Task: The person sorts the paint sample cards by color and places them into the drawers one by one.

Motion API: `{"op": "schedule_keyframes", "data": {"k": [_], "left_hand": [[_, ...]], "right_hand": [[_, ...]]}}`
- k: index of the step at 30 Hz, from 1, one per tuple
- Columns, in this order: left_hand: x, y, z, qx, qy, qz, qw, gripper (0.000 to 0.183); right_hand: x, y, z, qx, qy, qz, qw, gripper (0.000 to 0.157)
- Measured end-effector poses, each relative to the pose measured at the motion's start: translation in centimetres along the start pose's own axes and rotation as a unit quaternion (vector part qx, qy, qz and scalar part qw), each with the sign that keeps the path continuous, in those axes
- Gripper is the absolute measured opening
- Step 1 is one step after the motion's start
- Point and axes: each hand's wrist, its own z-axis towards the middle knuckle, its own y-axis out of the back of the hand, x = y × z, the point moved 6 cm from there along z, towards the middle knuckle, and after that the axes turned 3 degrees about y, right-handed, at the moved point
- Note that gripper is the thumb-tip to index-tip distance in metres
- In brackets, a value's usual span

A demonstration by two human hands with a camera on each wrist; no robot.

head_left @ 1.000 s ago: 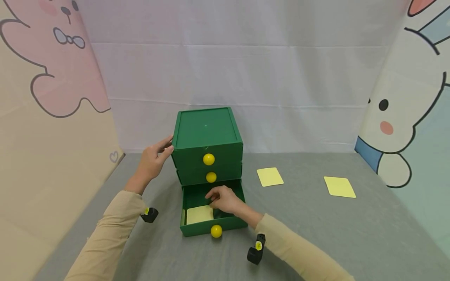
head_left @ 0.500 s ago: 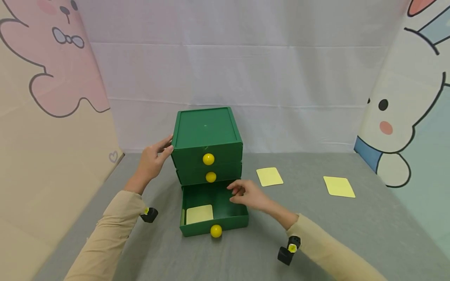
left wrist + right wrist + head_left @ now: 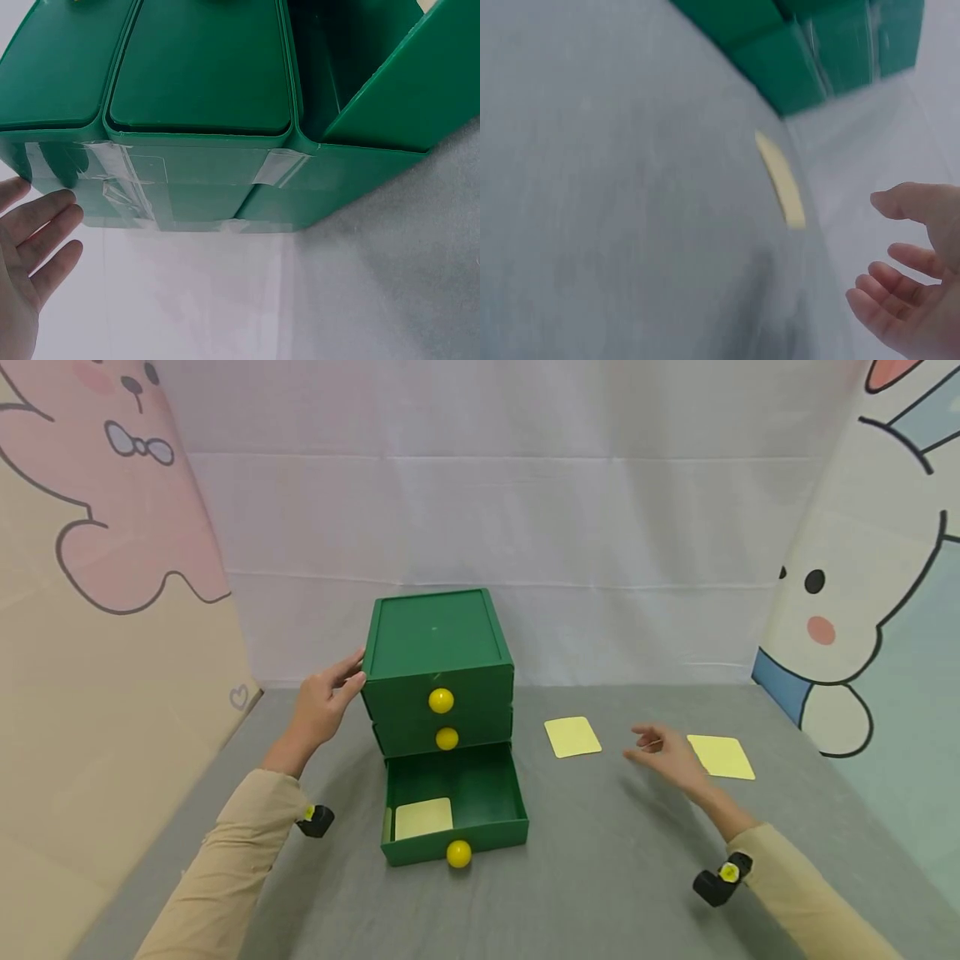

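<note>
A green chest of drawers [image 3: 438, 635] with yellow round knobs stands on the grey table. Its bottom drawer [image 3: 487, 789] is pulled out, and a pale yellow square card [image 3: 423, 818] lies in the drawer's left front part. My left hand [image 3: 321, 706] rests its fingertips on the chest's upper left side; in the left wrist view the fingers [image 3: 49, 225] are spread and fairly straight. Over the table to the right, my right hand [image 3: 667, 758] hovers with loosely bent fingers and nothing in them. It is between two yellow cards, a nearer-left card [image 3: 573, 737] and a right-hand card [image 3: 722, 757].
The two upper drawers, one with a yellow knob [image 3: 441, 701], are closed. A pale cloth wall [image 3: 600, 527] rises behind the grey table [image 3: 592, 877]. Side panels with cartoon animals flank it. Each wrist carries a small black camera [image 3: 722, 878].
My right hand has left the bottom drawer and moved right across the table, past the first loose card. The card stays in the drawer. My left hand keeps its place on the chest.
</note>
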Motion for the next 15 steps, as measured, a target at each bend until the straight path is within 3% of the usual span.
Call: {"op": "schedule_keyframes", "data": {"k": [6, 15], "left_hand": [[0.0, 0.1, -0.2, 0.000, -0.001, -0.003, 1.0000, 0.046], [-0.1, 0.1, -0.2, 0.003, 0.005, -0.002, 1.0000, 0.046]], "right_hand": [[-5.5, 3.2, -0.9, -0.033, -0.059, -0.056, 0.996, 0.058], [-10.0, 6.1, -2.5, -0.089, -0.093, -0.108, 0.986, 0.056]]}}
